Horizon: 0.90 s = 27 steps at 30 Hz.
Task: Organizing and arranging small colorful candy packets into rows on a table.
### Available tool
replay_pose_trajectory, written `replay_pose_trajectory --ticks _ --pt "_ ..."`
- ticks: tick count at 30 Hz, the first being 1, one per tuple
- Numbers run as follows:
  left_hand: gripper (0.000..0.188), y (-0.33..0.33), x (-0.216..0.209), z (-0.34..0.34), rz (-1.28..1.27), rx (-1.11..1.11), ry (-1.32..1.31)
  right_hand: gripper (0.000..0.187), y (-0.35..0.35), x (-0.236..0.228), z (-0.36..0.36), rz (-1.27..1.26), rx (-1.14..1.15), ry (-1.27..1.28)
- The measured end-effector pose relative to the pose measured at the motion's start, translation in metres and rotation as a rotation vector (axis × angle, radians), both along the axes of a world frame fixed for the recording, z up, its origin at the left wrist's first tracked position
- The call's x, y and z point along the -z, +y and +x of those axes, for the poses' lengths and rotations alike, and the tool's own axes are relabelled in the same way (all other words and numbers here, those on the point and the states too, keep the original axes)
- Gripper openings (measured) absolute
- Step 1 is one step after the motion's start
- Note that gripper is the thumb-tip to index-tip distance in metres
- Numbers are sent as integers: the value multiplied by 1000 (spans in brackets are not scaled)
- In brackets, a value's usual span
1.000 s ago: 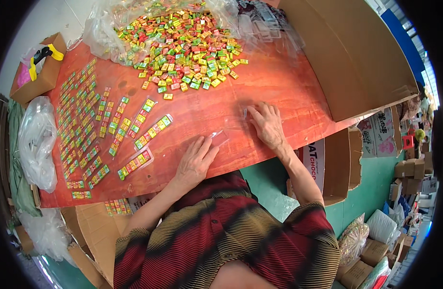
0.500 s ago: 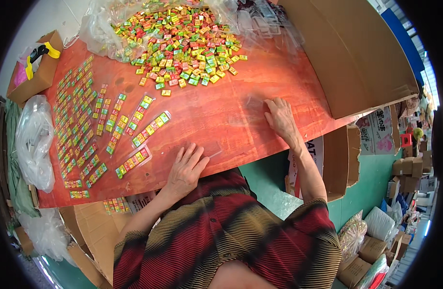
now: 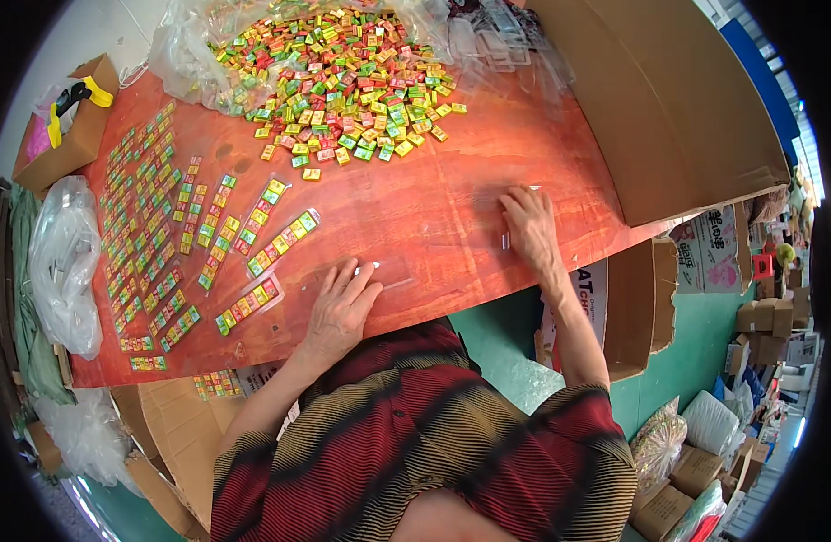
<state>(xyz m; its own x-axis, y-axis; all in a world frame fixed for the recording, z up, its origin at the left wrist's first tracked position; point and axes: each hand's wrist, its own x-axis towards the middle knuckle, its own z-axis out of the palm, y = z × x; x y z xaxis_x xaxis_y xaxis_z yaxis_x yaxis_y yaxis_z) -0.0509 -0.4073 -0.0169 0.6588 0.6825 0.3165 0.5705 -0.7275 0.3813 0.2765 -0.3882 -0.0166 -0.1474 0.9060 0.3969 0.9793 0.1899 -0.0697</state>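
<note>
Plastic (image 3: 399, 275), clear and rectangular, lies beside the left hand (image 3: 337, 316).

A red wooden table (image 3: 415, 194) with visible grain stands over a smooth green floor (image 3: 497, 339). At the upper left there is a plain white wall (image 3: 99, 38). On the right side, a flat blue panel (image 3: 757, 77) rises, and brown cardboard boxes (image 3: 766, 315) are piled beyond the table.
</note>
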Motion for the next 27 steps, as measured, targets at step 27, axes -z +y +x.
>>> replay_pose_trajectory --ticks 27 --pt "25 4 -7 -6 -15 -158 -147 34 54 -37 -91 -165 -197 343"
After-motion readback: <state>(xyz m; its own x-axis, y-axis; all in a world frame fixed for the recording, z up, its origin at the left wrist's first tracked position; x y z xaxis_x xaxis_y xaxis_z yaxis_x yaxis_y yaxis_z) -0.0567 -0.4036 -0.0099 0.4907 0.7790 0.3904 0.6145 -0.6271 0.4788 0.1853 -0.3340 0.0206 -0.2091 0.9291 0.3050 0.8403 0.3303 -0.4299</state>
